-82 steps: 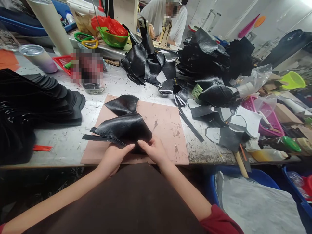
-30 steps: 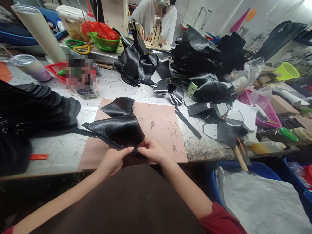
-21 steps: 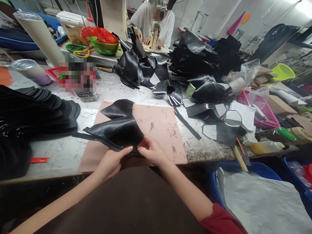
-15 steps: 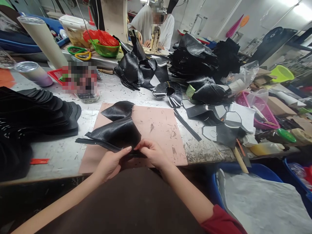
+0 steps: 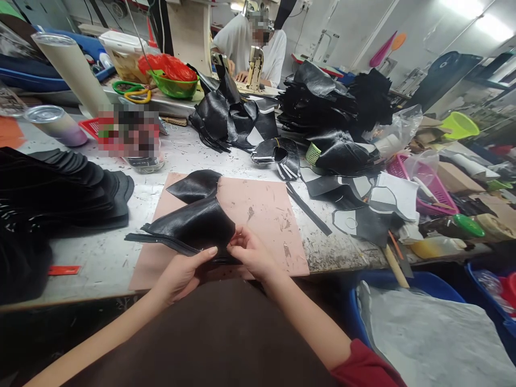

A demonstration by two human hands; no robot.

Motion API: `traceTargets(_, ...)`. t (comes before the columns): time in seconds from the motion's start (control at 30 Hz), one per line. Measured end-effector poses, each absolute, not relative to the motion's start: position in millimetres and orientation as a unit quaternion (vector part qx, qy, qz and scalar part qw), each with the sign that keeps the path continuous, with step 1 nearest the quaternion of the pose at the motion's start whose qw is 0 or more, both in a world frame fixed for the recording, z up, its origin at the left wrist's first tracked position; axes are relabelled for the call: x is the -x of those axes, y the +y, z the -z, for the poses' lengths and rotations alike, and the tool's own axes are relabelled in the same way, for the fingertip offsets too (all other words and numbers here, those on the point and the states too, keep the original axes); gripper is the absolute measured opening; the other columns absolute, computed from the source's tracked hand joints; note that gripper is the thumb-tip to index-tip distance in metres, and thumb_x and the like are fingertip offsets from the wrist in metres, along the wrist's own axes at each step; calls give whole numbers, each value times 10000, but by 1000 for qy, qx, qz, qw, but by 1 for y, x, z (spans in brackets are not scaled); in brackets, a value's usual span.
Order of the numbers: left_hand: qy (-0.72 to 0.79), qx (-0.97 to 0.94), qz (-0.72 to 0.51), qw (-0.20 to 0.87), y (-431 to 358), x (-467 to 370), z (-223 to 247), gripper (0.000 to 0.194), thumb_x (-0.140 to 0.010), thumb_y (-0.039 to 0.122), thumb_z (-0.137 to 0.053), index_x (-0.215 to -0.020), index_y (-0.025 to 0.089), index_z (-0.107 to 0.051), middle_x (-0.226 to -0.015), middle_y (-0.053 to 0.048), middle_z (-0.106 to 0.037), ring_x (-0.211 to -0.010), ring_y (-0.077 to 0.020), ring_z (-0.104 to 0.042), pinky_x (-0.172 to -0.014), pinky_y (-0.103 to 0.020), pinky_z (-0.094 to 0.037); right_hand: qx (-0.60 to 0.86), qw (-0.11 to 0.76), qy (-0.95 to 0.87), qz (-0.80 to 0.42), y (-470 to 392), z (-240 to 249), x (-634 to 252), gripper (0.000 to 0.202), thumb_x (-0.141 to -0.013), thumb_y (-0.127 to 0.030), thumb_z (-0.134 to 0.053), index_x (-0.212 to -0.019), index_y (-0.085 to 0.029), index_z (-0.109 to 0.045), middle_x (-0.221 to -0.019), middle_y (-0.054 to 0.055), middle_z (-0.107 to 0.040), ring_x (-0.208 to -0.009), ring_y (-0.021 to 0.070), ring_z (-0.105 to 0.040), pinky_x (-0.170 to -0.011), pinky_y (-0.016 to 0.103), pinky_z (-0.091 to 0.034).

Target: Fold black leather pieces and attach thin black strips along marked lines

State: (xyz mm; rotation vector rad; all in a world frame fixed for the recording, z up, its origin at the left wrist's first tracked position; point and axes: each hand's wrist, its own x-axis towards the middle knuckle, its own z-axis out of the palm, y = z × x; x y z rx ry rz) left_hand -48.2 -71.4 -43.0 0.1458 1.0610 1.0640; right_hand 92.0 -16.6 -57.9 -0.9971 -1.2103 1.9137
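Observation:
A folded black leather piece (image 5: 193, 223) lies over the front of a pinkish board (image 5: 262, 215). My left hand (image 5: 187, 271) is closed on its lower edge, thumb on top and the other fingers mostly hidden underneath. Pinching the right corner of the same leather, my right hand (image 5: 250, 250) has thumb and fingertips pressed together. The hands are a short gap apart, close to the table's front edge. Just beyond, a second pointed black leather piece (image 5: 195, 184) rests on the board. A narrow black strip (image 5: 308, 209) lies along the board's right side.
Stacked black pieces (image 5: 80, 188) stand at left, beside a red strip (image 5: 64, 270). Black leather heaps (image 5: 234, 115) lie behind the board. A hammer-like wooden handle (image 5: 395, 266) overhangs the right edge above a blue bin (image 5: 423, 282). A co-worker (image 5: 250, 48) sits at a sewing machine (image 5: 255, 67).
My right hand has shifted slightly along the leather's right corner, its fingers a little higher. The left hand keeps its hold. The whole view has tilted slightly.

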Motion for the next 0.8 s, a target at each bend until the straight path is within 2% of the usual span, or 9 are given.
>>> traceTargets(0.23, 522, -123, -473, 699, -72, 46, 33, 331, -587, 211, -760, -897, 141, -668, -872, -69, -728, -840, -251, -670, -748, -342, -562, 382, 328, -360, -786, -16, 56, -90, 248, -508, -167, -613, -639, -198, -405, -599, -73, -527, -594, 92, -480, -634, 232, -369)
traceTargets(0.3, 567, -151, -477, 654, -72, 45, 31, 326, -569, 229, -764, -870, 150, -667, -852, -57, -731, -829, -249, -671, -733, -333, -563, 389, 324, -348, -789, -16, 55, -90, 238, -493, -149, -601, -631, -195, -413, -573, -81, -516, -565, 86, -466, -604, 224, -360)
traceTargets(0.4, 633, -225, -487, 557, -71, 43, 33, 335, -550, 237, -761, -862, 166, -662, -890, -49, -728, -911, -259, -649, -797, -329, -539, 392, 321, -345, -790, -15, 55, -91, 225, -484, -137, -590, -632, -193, -430, -552, -88, -514, -538, 80, -463, -578, 218, -359)
traceTargets(0.5, 682, -289, -479, 471, -70, 44, 36, 350, -548, 235, -746, -884, 186, -660, -930, -42, -720, -996, -276, -614, -869, -336, -500, 384, 316, -363, -788, -15, 54, -93, 255, -496, -154, -621, -673, -199, -444, -589, -79, -549, -566, 93, -505, -606, 233, -394)
traceTargets(0.6, 722, -319, -443, 425, -70, 46, 39, 291, -544, 251, -736, -823, 199, -673, -904, -38, -721, -1024, -294, -596, -900, -340, -472, 371, 311, -376, -790, -14, 53, -95, 278, -542, -205, -659, -722, -201, -447, -648, -56, -584, -608, 108, -542, -647, 257, -424)
traceTargets(0.7, 734, -338, -418, 414, -70, 47, 41, 257, -539, 270, -740, -781, 206, -682, -908, -41, -719, -1043, -298, -583, -920, -325, -449, 372, 303, -399, -781, -14, 52, -94, 337, -562, -243, -686, -792, -203, -442, -660, -51, -584, -628, 119, -548, -641, 262, -429)
traceTargets(0.8, 729, -348, -415, 420, -70, 47, 42, 292, -568, 292, -732, -844, 212, -684, -966, -42, -710, -1060, -288, -575, -924, -315, -441, 413, 308, -454, -727, -15, 54, -91, 379, -536, -187, -664, -843, -210, -442, -605, -78, -539, -604, 108, -514, -599, 230, -399)
